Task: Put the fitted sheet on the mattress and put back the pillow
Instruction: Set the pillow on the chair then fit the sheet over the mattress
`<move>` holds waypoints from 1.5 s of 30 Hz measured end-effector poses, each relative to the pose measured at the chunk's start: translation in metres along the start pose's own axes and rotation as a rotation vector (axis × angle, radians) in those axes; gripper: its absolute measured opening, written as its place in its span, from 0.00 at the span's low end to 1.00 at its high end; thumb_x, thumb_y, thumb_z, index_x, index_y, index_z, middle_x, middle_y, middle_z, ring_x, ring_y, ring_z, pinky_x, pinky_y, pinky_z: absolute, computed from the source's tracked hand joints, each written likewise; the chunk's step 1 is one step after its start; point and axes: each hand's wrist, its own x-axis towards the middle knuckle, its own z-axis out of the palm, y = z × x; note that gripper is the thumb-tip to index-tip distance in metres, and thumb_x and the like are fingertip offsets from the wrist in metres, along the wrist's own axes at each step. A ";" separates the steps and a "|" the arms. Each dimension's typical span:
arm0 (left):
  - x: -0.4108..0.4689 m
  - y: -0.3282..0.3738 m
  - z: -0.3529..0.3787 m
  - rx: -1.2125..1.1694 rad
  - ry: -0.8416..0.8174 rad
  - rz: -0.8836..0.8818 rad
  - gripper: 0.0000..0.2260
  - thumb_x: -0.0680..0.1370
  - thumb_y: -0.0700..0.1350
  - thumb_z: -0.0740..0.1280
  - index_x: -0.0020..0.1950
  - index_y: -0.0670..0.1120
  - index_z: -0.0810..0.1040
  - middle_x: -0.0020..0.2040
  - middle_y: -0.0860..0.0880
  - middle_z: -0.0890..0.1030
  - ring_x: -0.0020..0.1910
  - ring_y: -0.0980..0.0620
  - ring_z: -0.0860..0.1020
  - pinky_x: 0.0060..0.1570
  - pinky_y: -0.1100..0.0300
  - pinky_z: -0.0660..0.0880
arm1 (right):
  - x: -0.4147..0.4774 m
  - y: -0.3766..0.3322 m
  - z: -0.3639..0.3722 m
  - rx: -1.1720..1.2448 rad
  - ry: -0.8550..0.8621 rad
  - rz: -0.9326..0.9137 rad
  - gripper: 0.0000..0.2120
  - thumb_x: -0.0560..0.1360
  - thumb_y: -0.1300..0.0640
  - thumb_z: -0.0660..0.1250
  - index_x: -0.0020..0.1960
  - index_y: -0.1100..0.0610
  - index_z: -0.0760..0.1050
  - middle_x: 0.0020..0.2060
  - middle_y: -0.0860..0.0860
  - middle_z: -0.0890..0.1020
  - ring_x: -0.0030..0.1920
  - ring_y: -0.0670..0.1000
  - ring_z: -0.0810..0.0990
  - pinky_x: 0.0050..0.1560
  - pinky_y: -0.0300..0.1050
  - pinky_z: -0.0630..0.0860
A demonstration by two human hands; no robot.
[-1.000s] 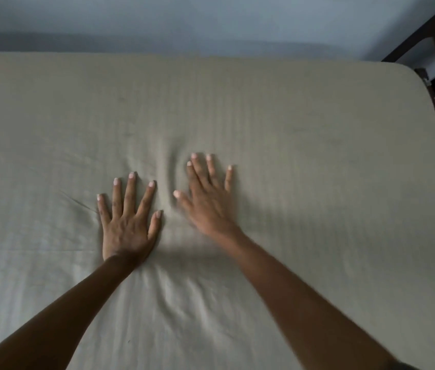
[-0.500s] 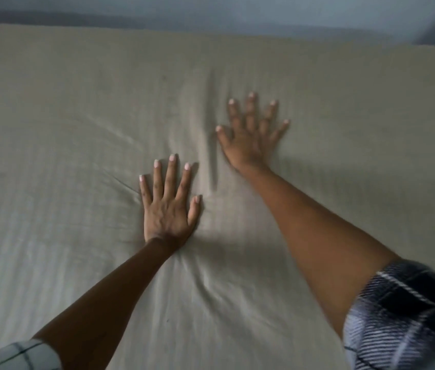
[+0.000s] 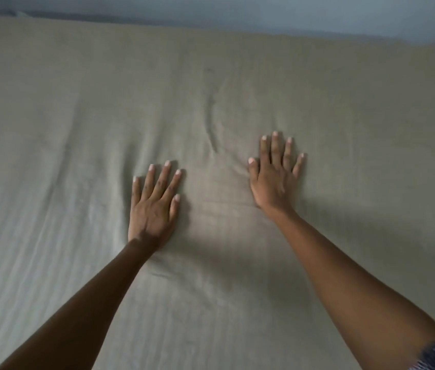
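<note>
The fitted sheet [image 3: 77, 129], beige with a faint stripe, covers the mattress surface across the whole view. The left hand [image 3: 155, 206] lies flat on it, fingers straight and spread, holding nothing. The right hand [image 3: 275, 177] lies flat likewise, slightly farther forward. A curved wrinkle [image 3: 212, 121] runs just beyond the gap between both hands. A grey wall [image 3: 237, 12] stands past the far edge.

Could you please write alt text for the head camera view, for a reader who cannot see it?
A person's left hand and right hand press flat, fingers spread, on a beige fitted sheet, seen from above. A curved crease runs in the sheet between and beyond the hands, and a pale wall lies past its far edge.
</note>
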 end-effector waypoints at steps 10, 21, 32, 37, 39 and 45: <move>-0.058 -0.037 -0.003 -0.028 -0.062 -0.300 0.25 0.79 0.62 0.40 0.75 0.60 0.41 0.76 0.56 0.38 0.76 0.49 0.36 0.71 0.41 0.33 | -0.037 -0.109 0.009 0.011 -0.207 -0.323 0.26 0.81 0.43 0.47 0.77 0.42 0.45 0.77 0.47 0.41 0.75 0.61 0.34 0.67 0.73 0.35; -0.112 -0.029 -0.017 -0.211 -0.025 -0.353 0.28 0.79 0.60 0.41 0.77 0.52 0.48 0.77 0.51 0.42 0.76 0.50 0.39 0.73 0.47 0.35 | -0.157 -0.105 0.024 0.090 -0.100 -0.266 0.26 0.77 0.43 0.49 0.75 0.44 0.58 0.76 0.50 0.56 0.75 0.65 0.47 0.69 0.71 0.41; -0.266 0.117 0.023 -0.090 -0.067 0.287 0.20 0.75 0.52 0.57 0.66 0.51 0.67 0.71 0.47 0.69 0.77 0.47 0.49 0.71 0.44 0.48 | -0.162 -0.134 -0.002 0.254 -0.596 -0.478 0.26 0.81 0.41 0.46 0.76 0.41 0.45 0.76 0.43 0.39 0.75 0.54 0.32 0.68 0.64 0.29; -0.269 0.068 0.013 -0.016 -0.161 0.030 0.24 0.79 0.54 0.51 0.76 0.56 0.55 0.76 0.54 0.58 0.75 0.50 0.56 0.72 0.48 0.48 | -0.172 -0.074 -0.020 0.277 -0.374 -0.448 0.29 0.79 0.43 0.46 0.77 0.53 0.52 0.77 0.54 0.52 0.76 0.58 0.51 0.72 0.61 0.47; -0.281 0.041 0.008 -0.013 -0.150 -0.086 0.25 0.79 0.55 0.50 0.76 0.54 0.54 0.76 0.54 0.57 0.75 0.51 0.54 0.73 0.50 0.45 | -0.199 -0.030 -0.017 0.242 -0.133 -0.367 0.31 0.77 0.43 0.48 0.74 0.57 0.61 0.74 0.57 0.62 0.73 0.62 0.61 0.69 0.66 0.55; -0.298 0.016 0.001 -0.064 -0.106 -0.245 0.24 0.81 0.52 0.47 0.77 0.50 0.56 0.77 0.52 0.55 0.76 0.51 0.49 0.74 0.51 0.45 | -0.290 0.001 0.012 0.039 -0.117 -0.098 0.28 0.76 0.43 0.53 0.74 0.51 0.63 0.75 0.56 0.59 0.75 0.64 0.54 0.69 0.72 0.50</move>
